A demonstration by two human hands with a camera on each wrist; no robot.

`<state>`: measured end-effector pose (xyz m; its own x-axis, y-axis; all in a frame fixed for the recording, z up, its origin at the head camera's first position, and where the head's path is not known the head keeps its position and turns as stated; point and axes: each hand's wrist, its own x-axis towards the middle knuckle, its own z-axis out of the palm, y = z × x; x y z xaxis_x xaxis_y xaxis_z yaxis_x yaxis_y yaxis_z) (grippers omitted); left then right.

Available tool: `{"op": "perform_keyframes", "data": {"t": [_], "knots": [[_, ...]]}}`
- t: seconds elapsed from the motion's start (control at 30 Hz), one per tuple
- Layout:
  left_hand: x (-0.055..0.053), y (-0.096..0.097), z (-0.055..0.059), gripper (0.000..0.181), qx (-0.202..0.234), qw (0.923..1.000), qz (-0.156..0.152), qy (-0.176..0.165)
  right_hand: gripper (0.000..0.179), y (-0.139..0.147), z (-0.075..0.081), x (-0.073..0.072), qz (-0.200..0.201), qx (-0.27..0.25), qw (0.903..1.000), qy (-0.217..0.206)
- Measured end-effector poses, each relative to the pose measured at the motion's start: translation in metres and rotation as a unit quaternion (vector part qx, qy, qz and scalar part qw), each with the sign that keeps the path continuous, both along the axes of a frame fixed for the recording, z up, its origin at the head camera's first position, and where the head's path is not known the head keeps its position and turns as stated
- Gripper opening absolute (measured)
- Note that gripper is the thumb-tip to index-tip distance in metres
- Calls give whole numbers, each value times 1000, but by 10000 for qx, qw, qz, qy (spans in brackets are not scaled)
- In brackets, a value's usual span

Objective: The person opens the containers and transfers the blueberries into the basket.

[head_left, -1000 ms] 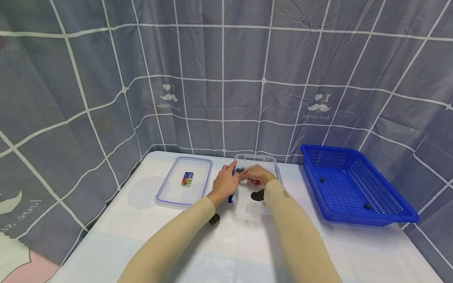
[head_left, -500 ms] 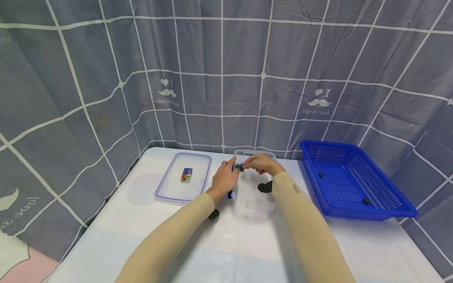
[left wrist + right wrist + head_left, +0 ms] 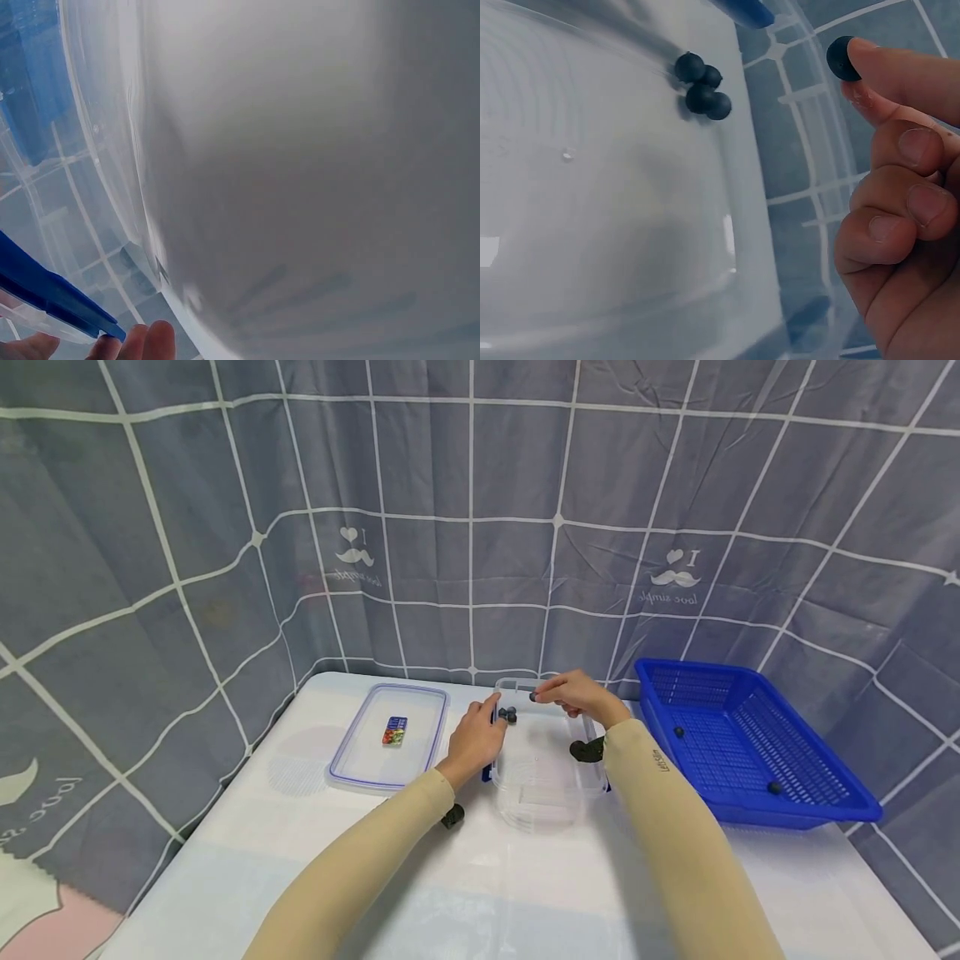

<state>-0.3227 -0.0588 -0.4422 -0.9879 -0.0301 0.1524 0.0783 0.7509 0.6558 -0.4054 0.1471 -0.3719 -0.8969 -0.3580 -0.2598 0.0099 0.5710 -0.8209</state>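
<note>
A clear plastic box [image 3: 536,768] with blue latches stands on the table. My left hand [image 3: 477,737] holds its left side, fingers beside a blue latch [image 3: 56,296] that sticks out. Over the box's back right part, my right hand [image 3: 581,695] pinches a small dark ball [image 3: 843,58] between thumb and index finger, its other fingers curled in. Several similar dark balls [image 3: 701,94] lie clustered in the box, near the left wall at the back.
To the left lies a clear lid [image 3: 360,768] with a blue seal and a colourful label [image 3: 395,731]. On the right stands a blue plastic basket [image 3: 757,814] with two dark balls [image 3: 678,732] inside. A grey gridded curtain [image 3: 420,560] hangs behind the table [image 3: 450,893].
My right hand has risen away from the cluster at the box's left side and moved right, with one dark ball pinched in its fingertips. The left hand stays at the box's side.
</note>
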Motion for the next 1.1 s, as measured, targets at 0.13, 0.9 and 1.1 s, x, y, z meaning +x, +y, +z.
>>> {"op": "perform_keyframes", "data": {"t": [0.13,0.9,1.1], "knots": [[0,0,1,57,57,10000,-26,-7,36,11,10,0,19,-78,9999,114],[1,-3,3,59,162,9997,-142,-144,46,105,39,10,-317,83,9987,403],[0,-3,4,58,210,9995,-184,-177,50,131,44,14,-442,-35,9981,433]]}}
